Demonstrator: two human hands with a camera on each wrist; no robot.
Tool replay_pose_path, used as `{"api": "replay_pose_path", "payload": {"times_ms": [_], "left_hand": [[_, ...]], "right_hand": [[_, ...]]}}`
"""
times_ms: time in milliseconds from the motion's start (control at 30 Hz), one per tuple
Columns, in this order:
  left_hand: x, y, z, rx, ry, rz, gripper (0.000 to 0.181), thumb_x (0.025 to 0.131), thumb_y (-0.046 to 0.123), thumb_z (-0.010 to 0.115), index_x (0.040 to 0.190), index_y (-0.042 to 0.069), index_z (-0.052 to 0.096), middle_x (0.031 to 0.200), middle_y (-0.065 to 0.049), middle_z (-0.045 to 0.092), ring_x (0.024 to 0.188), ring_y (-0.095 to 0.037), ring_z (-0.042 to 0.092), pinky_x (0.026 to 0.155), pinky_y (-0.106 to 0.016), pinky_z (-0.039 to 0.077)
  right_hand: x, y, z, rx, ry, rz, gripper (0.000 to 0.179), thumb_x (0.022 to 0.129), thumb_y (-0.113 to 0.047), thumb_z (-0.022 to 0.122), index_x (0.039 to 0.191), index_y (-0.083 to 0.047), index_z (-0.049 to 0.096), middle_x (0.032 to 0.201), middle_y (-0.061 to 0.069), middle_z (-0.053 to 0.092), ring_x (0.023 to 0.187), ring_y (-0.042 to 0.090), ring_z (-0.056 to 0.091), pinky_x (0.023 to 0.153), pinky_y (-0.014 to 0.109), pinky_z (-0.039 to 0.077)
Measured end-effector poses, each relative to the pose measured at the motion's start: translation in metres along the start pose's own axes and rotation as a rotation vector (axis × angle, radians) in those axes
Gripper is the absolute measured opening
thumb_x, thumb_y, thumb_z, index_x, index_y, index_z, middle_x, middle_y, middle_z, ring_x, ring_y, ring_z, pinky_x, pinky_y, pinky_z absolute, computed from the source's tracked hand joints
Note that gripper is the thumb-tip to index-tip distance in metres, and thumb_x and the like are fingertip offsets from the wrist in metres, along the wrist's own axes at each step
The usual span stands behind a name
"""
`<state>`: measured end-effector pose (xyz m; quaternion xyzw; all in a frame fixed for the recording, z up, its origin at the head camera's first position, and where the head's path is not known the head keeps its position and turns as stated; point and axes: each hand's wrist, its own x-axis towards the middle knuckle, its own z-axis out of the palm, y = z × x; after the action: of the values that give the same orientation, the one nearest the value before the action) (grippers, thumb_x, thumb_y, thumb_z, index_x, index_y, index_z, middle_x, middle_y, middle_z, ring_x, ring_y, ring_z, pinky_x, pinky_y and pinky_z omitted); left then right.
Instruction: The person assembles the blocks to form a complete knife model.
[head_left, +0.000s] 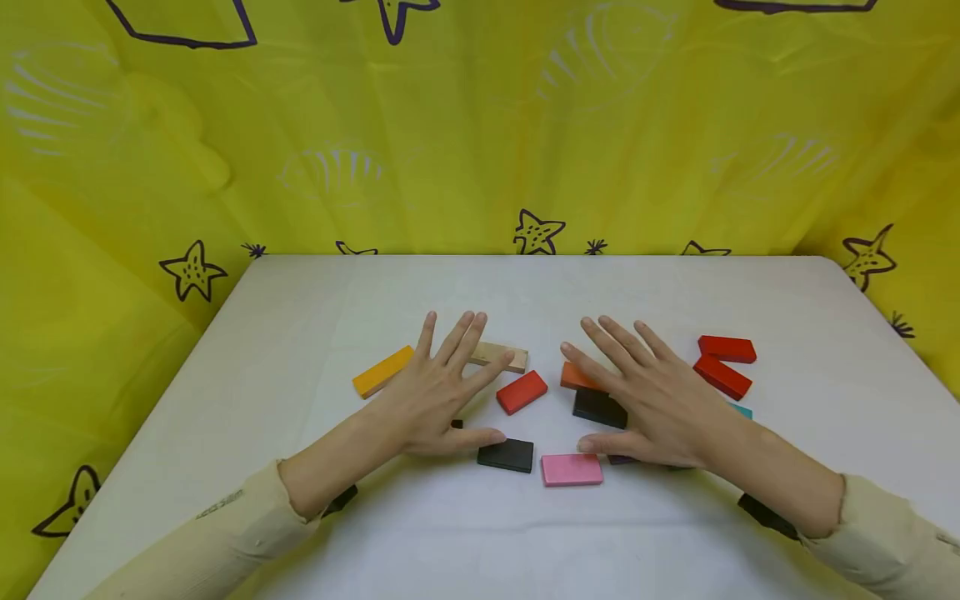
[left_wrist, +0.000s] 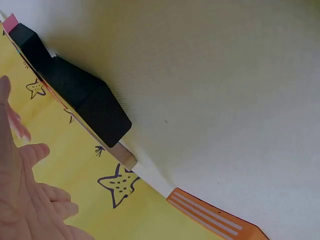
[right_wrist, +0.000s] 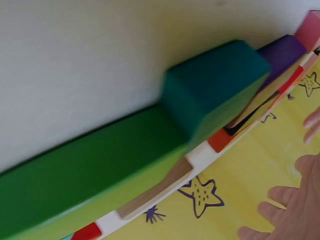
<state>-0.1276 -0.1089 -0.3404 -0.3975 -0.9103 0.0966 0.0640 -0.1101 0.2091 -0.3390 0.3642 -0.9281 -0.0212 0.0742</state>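
Note:
My left hand (head_left: 429, 398) is spread palm down over the left part of the scattered blocks, its thumb tip overlapping the edge of a black block (head_left: 507, 456). A yellow-orange block (head_left: 382, 372) and a bare wooden block (head_left: 495, 356) lie by its fingers. Likewise spread, my right hand (head_left: 660, 404) hovers over another black block (head_left: 598, 408) and an orange block (head_left: 577, 377). Its thumb tip is just above a pink block (head_left: 572, 471). Between the hands lies a red block (head_left: 522, 392). Neither hand grips anything; whether any fingertip touches a block, I cannot tell.
Two more red blocks (head_left: 726, 349) lie at the right. Beneath the right arm, a green block (right_wrist: 90, 170), a teal block (right_wrist: 215, 85) and a purple block (right_wrist: 282, 57) show in the right wrist view. A yellow patterned cloth (head_left: 450, 125) hangs behind the white table (head_left: 337, 292).

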Motion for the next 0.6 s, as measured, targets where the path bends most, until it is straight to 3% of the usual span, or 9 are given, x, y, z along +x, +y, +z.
{"api": "replay_pose_path", "payload": {"times_ms": [133, 333, 600], "left_hand": [[-0.004, -0.005, -0.001, -0.014, -0.024, -0.017, 0.084, 0.096, 0.073, 0.042, 0.162, 0.023, 0.03, 0.168, -0.026, 0.007, 0.156, -0.041, 0.007, 0.118, -0.07, 0.003], [-0.014, -0.019, 0.002, -0.029, 0.014, -0.046, 0.075, 0.099, 0.062, 0.052, 0.158, 0.017, 0.038, 0.166, -0.029, 0.015, 0.154, -0.043, 0.016, 0.118, -0.069, 0.01], [-0.034, -0.044, 0.007, -0.087, 0.008, -0.12, 0.071, 0.099, 0.052, 0.06, 0.155, 0.013, 0.043, 0.163, -0.03, 0.023, 0.152, -0.045, 0.023, 0.118, -0.067, 0.016]], "right_hand": [[0.008, -0.006, -0.002, 0.025, 0.002, 0.005, 0.095, 0.091, -0.073, 0.054, 0.164, -0.021, 0.023, 0.168, 0.015, 0.021, 0.151, 0.038, 0.027, 0.121, 0.058, 0.019], [0.02, -0.011, -0.001, 0.06, 0.009, 0.004, 0.083, 0.097, -0.052, 0.062, 0.163, -0.018, 0.026, 0.165, 0.016, 0.028, 0.145, 0.038, 0.038, 0.115, 0.057, 0.034], [0.037, -0.015, 0.001, 0.324, 0.002, 0.002, 0.066, 0.1, -0.028, 0.066, 0.157, -0.009, 0.039, 0.154, 0.021, 0.045, 0.135, 0.038, 0.051, 0.104, 0.057, 0.047]]}}
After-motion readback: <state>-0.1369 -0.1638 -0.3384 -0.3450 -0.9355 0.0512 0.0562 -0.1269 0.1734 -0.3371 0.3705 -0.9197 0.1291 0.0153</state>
